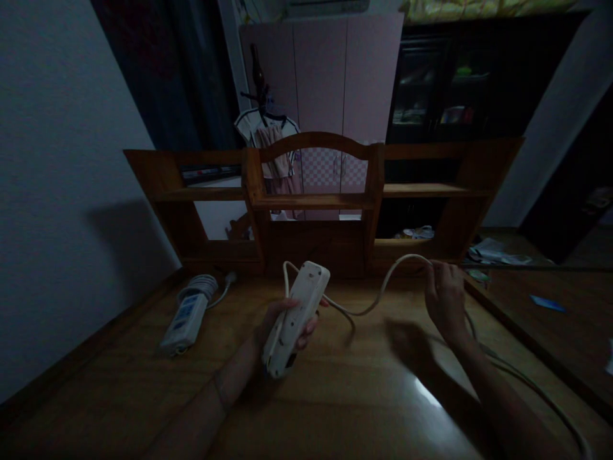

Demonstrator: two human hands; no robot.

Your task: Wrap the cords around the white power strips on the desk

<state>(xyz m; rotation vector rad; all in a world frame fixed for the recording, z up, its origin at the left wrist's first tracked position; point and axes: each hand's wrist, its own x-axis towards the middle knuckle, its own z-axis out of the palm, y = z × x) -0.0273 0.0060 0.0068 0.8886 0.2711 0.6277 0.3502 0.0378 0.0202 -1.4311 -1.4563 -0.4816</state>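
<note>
A white power strip (301,300) is gripped in my left hand (282,322), its screwed underside facing me and tilted above the wooden surface. Its pale cord (371,308) loops from the far end and runs right in a slack curve. My right hand (445,297) is closed around that cord, raised over the right side of the surface. Beyond this hand the cord trails down toward the lower right corner. To the left lies a second power strip (186,319), its cord (198,287) coiled at the far end and a plug (231,278) beside it.
A wooden shelf unit (313,202) stands along the far edge of the wooden surface (330,409). The wall (71,191) borders the left side. On the right, past a raised edge, a blue card (547,303) and plastic bags (498,252) lie lower down. The light is dim.
</note>
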